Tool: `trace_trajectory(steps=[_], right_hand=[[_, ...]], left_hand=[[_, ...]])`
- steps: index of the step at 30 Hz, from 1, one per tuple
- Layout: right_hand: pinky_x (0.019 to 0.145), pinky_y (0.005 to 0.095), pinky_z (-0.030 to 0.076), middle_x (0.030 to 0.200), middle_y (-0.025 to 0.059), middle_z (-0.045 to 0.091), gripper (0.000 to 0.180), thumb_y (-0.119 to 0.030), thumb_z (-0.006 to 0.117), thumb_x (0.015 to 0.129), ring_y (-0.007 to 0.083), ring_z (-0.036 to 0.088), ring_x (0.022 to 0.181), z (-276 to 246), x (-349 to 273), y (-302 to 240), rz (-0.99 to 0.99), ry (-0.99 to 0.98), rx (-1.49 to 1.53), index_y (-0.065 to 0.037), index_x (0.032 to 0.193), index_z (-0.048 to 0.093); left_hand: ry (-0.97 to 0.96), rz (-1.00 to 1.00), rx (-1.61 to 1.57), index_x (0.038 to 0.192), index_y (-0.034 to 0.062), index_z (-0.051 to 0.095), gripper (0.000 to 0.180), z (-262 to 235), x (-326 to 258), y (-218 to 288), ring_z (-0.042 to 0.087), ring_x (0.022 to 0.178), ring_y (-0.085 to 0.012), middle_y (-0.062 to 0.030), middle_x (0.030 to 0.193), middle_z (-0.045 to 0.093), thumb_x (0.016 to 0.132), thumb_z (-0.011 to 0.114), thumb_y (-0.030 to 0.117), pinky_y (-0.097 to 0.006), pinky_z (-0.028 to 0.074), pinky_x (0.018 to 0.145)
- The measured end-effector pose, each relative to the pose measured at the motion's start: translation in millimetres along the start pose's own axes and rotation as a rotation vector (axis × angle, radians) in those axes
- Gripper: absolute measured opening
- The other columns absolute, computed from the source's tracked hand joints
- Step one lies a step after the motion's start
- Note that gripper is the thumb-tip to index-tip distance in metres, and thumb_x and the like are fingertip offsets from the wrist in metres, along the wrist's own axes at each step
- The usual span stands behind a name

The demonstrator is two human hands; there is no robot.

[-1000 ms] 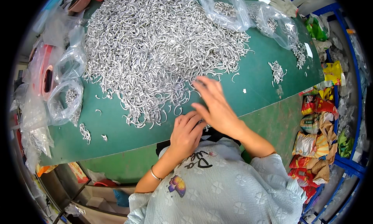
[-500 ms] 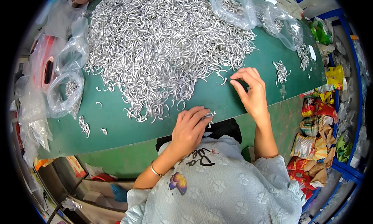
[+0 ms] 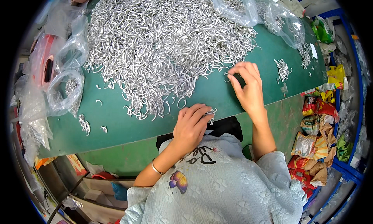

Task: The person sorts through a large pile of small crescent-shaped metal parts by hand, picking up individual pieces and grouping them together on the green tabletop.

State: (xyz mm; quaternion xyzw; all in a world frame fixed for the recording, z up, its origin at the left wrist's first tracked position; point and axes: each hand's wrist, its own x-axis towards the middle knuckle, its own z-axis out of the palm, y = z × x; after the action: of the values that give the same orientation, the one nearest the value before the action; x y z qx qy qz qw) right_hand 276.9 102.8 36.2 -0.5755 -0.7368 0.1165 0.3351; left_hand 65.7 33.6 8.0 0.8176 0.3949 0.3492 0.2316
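A big heap of small silvery curved metal pieces (image 3: 155, 41) covers the far middle of the green table (image 3: 128, 132). At the near edge, my left hand (image 3: 190, 125) rests with its fingers curled over a few of these pieces (image 3: 210, 114), whose ends stick out beside the fingertips. To its right, my right hand (image 3: 248, 86) reaches the heap's lower right fringe. Its thumb and forefinger close in a pinch on one curved metal piece (image 3: 226, 77), partly hidden by the fingertips.
Clear plastic bags holding such pieces lie at left (image 3: 64, 92) and at the far right (image 3: 279, 22). Small loose clusters lie at right (image 3: 283, 70) and left (image 3: 84, 125). Blue shelving (image 3: 357, 107) with colourful packages stands beyond the table's right end.
My right hand has moved slightly left and up, its fingertips closing on a curved piece at the heap's fringe. The left hand has barely moved.
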Motion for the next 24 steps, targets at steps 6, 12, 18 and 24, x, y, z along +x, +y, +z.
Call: trace_trajectory(steps=[6,12,18,24], right_hand=[[0.078,0.0384,0.041,0.095,0.0065,0.059,0.014,-0.004,0.073,0.077,0.0273,0.054,0.092,27,15,-3,-0.075,-0.001,-0.153,-0.005,0.088,0.065],[0.077,0.038,0.04,0.087,0.0061,0.06,0.012,-0.004,0.073,0.076,0.0268,0.055,0.086,9,3,-6,-0.009,0.059,-0.147,-0.005,0.085,0.064],[0.077,0.038,0.04,0.087,0.006,0.061,0.01,-0.004,0.072,0.078,0.0273,0.055,0.087,-2,-1,-3,0.051,-0.12,-0.13,-0.006,0.085,0.065],[0.077,0.038,0.039,0.097,0.0057,0.057,0.009,-0.003,0.068,0.08,0.0259,0.052,0.092,9,14,-3,-0.109,-0.115,-0.123,-0.008,0.088,0.067]], left_hand=[[-0.019,0.019,-0.001,0.104,0.0046,0.067,0.034,1,-1,-3,0.057,0.112,-0.0274,-0.0071,0.116,0.063,0.07,0.068,-0.001,-0.041,0.043,0.088],[-0.034,0.027,0.001,0.105,0.0039,0.066,0.034,1,-2,-4,0.057,0.112,-0.0275,-0.0074,0.118,0.062,0.071,0.067,0.0,-0.041,0.042,0.088],[-0.028,0.017,0.0,0.104,0.0042,0.067,0.033,0,-2,-3,0.057,0.111,-0.0275,-0.0069,0.117,0.063,0.071,0.068,0.0,-0.041,0.043,0.088],[-0.036,0.029,0.003,0.105,0.0036,0.066,0.034,0,-2,-4,0.057,0.112,-0.028,-0.0075,0.118,0.062,0.071,0.067,0.001,-0.041,0.042,0.088]])
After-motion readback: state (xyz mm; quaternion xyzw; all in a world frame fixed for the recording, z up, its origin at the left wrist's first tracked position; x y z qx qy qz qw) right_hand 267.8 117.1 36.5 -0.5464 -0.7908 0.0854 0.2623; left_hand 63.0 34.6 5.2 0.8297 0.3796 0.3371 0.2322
